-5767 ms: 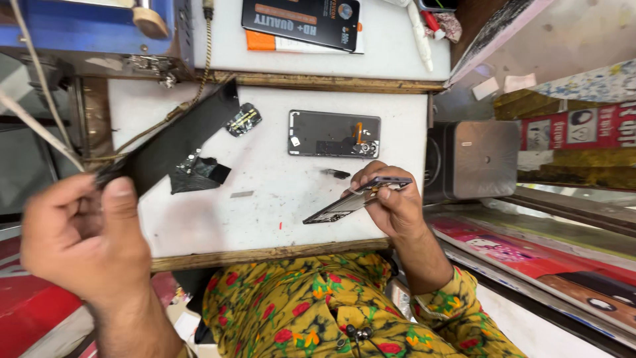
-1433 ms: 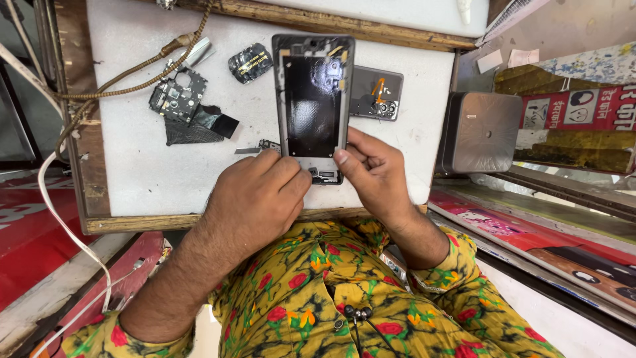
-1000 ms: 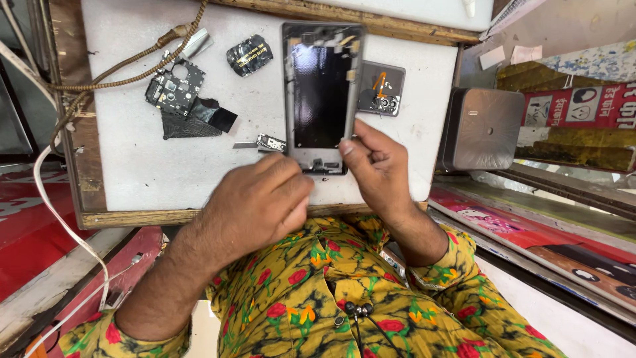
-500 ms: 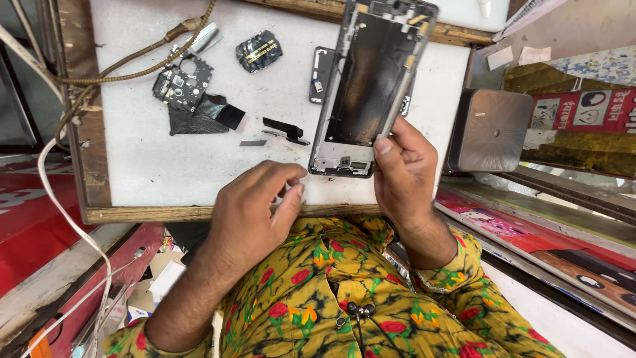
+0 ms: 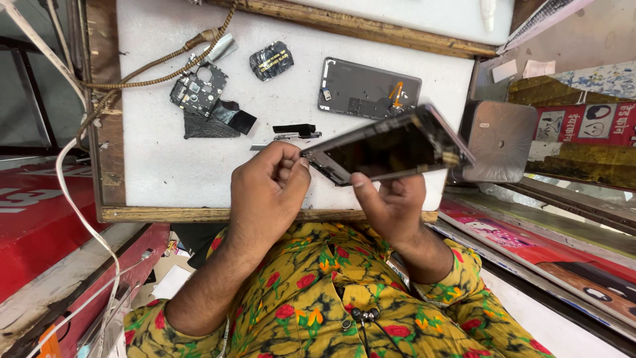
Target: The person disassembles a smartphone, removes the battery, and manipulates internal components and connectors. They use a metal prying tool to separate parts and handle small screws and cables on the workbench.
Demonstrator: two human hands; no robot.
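Along the left edge of my white worktop (image 5: 165, 172) runs a wooden rim (image 5: 109, 132), with a braided cable (image 5: 142, 69) crossing it toward a small circuit board (image 5: 199, 93) and a black torn film piece (image 5: 218, 122). Between those parts and the near rim lies bare surface. Further right sit a small dark module (image 5: 271, 61) and a black clip (image 5: 295, 130), just above my left hand (image 5: 265, 195).

My left hand has its fingers curled in, pinching the near-left corner of the phone frame (image 5: 391, 146). My right hand (image 5: 391, 205) grips the frame from beneath, thumb pressed to its lower edge. The frame hangs tilted above the worktop's right half, its far end reaching over the right edge toward a grey metal box (image 5: 500, 139).

Half a second ago the frame stood nearly upright along the table; now it lies turned almost crosswise, and the grey back cover (image 5: 368, 89) beneath it is uncovered, flat on the worktop. My left hand has come up from the near rim to the frame.
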